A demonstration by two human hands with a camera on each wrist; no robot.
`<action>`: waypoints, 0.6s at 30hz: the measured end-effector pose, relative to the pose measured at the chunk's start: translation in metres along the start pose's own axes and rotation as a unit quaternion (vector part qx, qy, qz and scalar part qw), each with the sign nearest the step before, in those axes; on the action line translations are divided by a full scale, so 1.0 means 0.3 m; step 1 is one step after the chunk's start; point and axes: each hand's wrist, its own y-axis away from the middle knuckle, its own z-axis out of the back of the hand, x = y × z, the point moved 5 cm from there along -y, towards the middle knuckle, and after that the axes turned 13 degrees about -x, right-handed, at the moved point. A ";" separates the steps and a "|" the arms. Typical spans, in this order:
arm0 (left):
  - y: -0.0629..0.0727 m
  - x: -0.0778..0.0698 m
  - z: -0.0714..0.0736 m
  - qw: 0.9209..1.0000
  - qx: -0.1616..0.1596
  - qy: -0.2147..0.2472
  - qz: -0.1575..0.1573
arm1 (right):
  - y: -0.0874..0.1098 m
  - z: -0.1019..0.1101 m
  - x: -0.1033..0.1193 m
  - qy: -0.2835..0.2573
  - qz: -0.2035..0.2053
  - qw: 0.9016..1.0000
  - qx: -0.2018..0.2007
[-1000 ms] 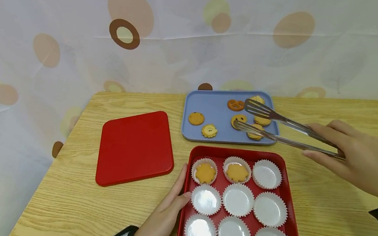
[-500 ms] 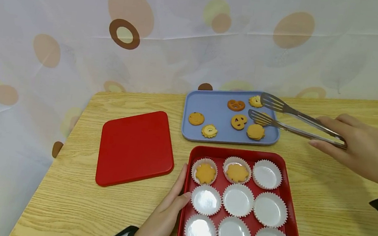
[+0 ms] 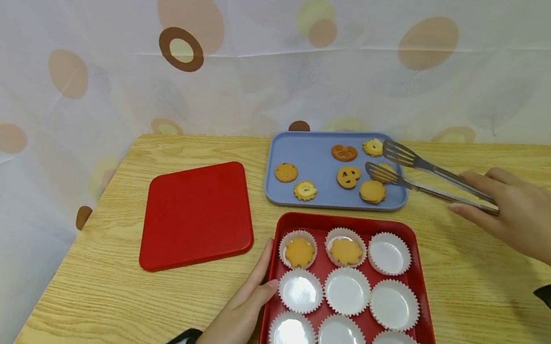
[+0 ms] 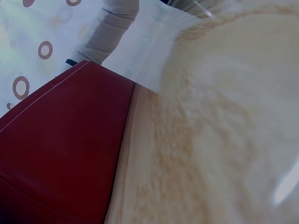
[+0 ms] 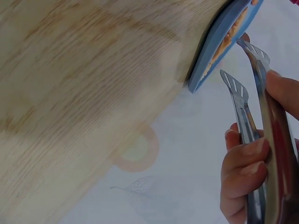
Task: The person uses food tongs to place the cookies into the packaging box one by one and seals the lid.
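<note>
My right hand [image 3: 533, 218] grips metal tongs [image 3: 440, 175], their slotted ends apart and pointing left over the right end of a blue tray [image 3: 304, 147]. Nothing shows between those ends. One end partly covers a cookie [image 3: 385, 172]; near it lie a round sandwich-like cookie [image 3: 373, 192] and a fluted cookie [image 3: 373, 147]. In the right wrist view, fingers and thumb wrap the tongs [image 5: 257, 140]. My left hand [image 3: 238, 311] rests along the left wall of a red tin [image 3: 262, 331], fingers straight, thumb touching its rim. White paper cups [image 3: 347, 291] fill the tin; two hold flower-shaped cookies [image 3: 299, 253].
A red lid [image 3: 197, 217] lies flat on the wooden table [image 3: 135, 304], left of the tin. The blue tray also bears a pretzel [image 3: 343, 153] and several other cookies. A patterned cloth [image 3: 269, 51] hangs behind the table.
My right hand has drawn the tongs to the right, off the holed cookie, over the tray's right end; in the last half second they barely moved. My left hand stays put.
</note>
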 end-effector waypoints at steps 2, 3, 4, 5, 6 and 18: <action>0.000 0.000 0.000 1.000 0.000 0.000 0.001 | -0.001 -0.002 -0.002 0.001 0.001 1.000 0.001; 0.000 0.000 0.000 1.000 0.000 -0.001 0.001 | -0.002 -0.002 -0.002 0.002 0.003 1.000 0.000; 0.000 -0.001 0.000 1.000 -0.001 -0.002 0.001 | -0.002 -0.003 -0.002 0.002 0.006 1.000 -0.001; 0.000 -0.001 0.001 1.000 -0.001 -0.002 0.000 | -0.002 -0.004 -0.002 0.002 0.009 1.000 -0.002; 0.000 -0.001 0.001 1.000 -0.002 -0.003 -0.001 | -0.002 -0.005 -0.001 0.002 0.014 1.000 -0.006; 0.000 -0.003 0.000 1.000 -0.007 -0.009 -0.003 | 0.004 -0.025 -0.002 0.001 0.025 1.000 -0.002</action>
